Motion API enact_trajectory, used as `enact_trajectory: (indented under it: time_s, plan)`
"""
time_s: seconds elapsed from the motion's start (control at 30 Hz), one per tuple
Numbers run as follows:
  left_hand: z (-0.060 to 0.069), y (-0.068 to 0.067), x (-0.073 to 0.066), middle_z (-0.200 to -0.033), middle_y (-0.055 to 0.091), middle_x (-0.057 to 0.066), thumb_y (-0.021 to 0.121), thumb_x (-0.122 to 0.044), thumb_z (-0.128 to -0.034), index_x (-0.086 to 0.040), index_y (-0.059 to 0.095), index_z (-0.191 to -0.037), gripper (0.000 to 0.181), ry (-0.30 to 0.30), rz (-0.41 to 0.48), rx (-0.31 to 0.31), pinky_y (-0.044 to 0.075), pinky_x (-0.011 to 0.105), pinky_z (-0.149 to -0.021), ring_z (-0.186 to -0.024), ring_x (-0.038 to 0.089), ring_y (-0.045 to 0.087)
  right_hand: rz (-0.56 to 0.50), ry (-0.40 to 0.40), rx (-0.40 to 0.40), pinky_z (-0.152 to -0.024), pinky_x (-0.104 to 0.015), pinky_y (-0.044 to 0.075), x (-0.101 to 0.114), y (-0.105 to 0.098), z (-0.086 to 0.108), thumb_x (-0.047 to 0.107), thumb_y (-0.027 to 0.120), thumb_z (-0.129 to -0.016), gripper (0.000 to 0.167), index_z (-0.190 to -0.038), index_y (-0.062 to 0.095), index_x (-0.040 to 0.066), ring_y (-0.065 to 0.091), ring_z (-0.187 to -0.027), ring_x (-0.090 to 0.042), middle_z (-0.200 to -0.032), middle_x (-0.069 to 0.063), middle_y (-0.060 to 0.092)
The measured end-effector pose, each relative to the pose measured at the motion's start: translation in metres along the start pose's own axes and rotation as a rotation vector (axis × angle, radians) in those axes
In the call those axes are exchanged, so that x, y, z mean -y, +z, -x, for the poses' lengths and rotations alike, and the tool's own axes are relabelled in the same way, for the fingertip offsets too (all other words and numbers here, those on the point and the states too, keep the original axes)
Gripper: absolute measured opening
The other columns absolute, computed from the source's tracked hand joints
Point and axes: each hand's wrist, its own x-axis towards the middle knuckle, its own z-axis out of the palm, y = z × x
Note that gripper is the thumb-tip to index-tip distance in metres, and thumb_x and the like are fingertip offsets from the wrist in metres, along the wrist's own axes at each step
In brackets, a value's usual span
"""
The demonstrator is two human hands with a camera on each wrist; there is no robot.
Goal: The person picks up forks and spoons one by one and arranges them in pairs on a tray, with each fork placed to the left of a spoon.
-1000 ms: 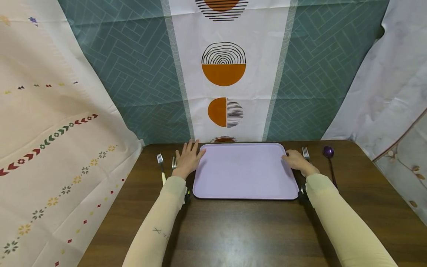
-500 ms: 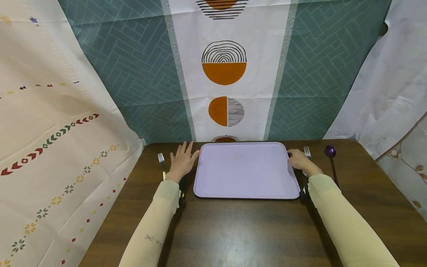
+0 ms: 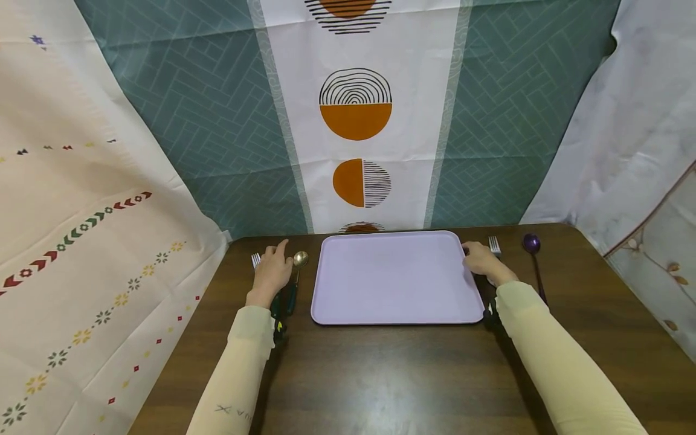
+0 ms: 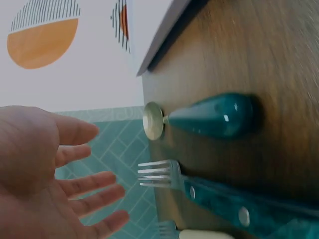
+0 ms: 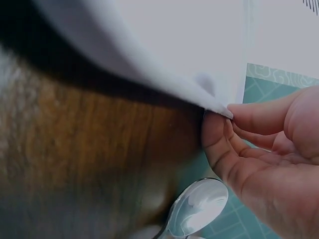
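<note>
A pale lilac tray (image 3: pixel 399 278) lies near the table's far edge. My right hand (image 3: pixel 486 264) pinches its right rim, thumb above and fingers beneath, as the right wrist view shows. My left hand (image 3: pixel 272 273) is off the tray, over the cutlery to its left, and holds nothing. In the left wrist view its relaxed fingers (image 4: pixel 94 191) hang apart near a gold spoon with a green handle (image 4: pixel 214 115), a fork with a green handle (image 4: pixel 239 201) and a pale-handled fork (image 4: pixel 204 234).
Right of the tray lie a fork (image 3: pixel 494 246) and a purple spoon (image 3: pixel 531 243); a shiny spoon (image 5: pixel 199 206) shows beneath my right hand. Patterned cloth (image 3: pixel 244 121) hangs behind the wooden table (image 3: pixel 402 374).
My left hand has moved left, away from the tray's left side, and the gold spoon has come into sight. My right hand stays at the tray's right rim.
</note>
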Motion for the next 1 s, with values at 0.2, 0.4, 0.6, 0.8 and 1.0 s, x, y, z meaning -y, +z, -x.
enact_trajectory:
  time_s: [0.2, 0.4, 0.6, 0.8, 1.0]
  plan:
    - [0.008, -0.003, 0.007, -0.147, 0.041, 0.039, 0.047, -0.012, -0.1050, -0.001, 0.034, -0.159, 0.057, -0.015, -0.006, 0.008, 0.041, 0.069, -0.105, -0.132, 0.057, 0.046, 0.000, 0.009, 0.020, -0.106, -0.062, 0.044, -0.001, -0.003, -0.001, -0.002, 0.043, -0.093, 0.058, -0.147, 0.035, -0.022, 0.052, -0.116, -0.046, -0.143, -0.042, 0.044]
    - [0.018, -0.002, 0.010, -0.138, 0.048, 0.042, 0.051, -0.007, -0.1016, 0.009, 0.039, -0.151, 0.053, -0.023, -0.016, 0.032, 0.044, 0.065, -0.105, -0.126, 0.057, 0.050, 0.010, -0.015, 0.009, -0.101, -0.060, 0.048, -0.003, -0.004, -0.001, -0.003, 0.044, -0.092, 0.057, -0.145, 0.037, -0.023, 0.055, -0.115, -0.047, -0.137, -0.043, 0.049]
    - [0.024, -0.002, 0.010, -0.140, 0.045, 0.043, 0.053, -0.007, -0.1021, 0.011, 0.042, -0.147, 0.049, -0.067, -0.042, 0.097, 0.045, 0.064, -0.103, -0.125, 0.058, 0.051, 0.013, -0.040, 0.004, -0.101, -0.061, 0.049, -0.004, -0.004, -0.001, -0.002, 0.042, -0.093, 0.057, -0.145, 0.036, -0.023, 0.056, -0.118, -0.049, -0.138, -0.044, 0.049]
    - [0.028, 0.002, 0.013, -0.133, 0.050, 0.040, 0.059, -0.008, -0.1009, 0.012, 0.048, -0.140, 0.045, -0.089, -0.045, 0.150, 0.047, 0.063, -0.102, -0.121, 0.054, 0.054, 0.019, -0.053, 0.000, -0.105, -0.064, 0.045, -0.003, -0.001, 0.001, -0.002, 0.044, -0.094, 0.055, -0.145, 0.036, -0.023, 0.052, -0.124, -0.054, -0.138, -0.045, 0.048]
    - [0.031, 0.007, 0.015, -0.125, 0.052, 0.038, 0.063, -0.007, -0.0989, 0.012, 0.050, -0.135, 0.043, -0.098, -0.051, 0.163, 0.049, 0.063, -0.097, -0.113, 0.054, 0.057, 0.004, -0.047, 0.005, -0.102, -0.062, 0.048, -0.004, 0.000, 0.004, -0.002, 0.044, -0.096, 0.056, -0.146, 0.034, -0.023, 0.053, -0.121, -0.053, -0.135, -0.045, 0.048]
